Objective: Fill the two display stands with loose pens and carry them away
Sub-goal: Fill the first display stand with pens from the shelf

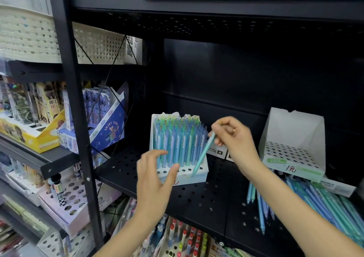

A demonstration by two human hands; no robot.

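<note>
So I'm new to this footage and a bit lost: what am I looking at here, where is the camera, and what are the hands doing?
There is no machine, only a person's two bare hands, filmed by a camera worn on the head, looking down at a black shelf. The right hand pinches a teal pen and slants its tip into the front row of the nearly full stand. The left hand hovers open by the stand's front. To the right sits an empty stand, with loose pens lying before it.
</note>
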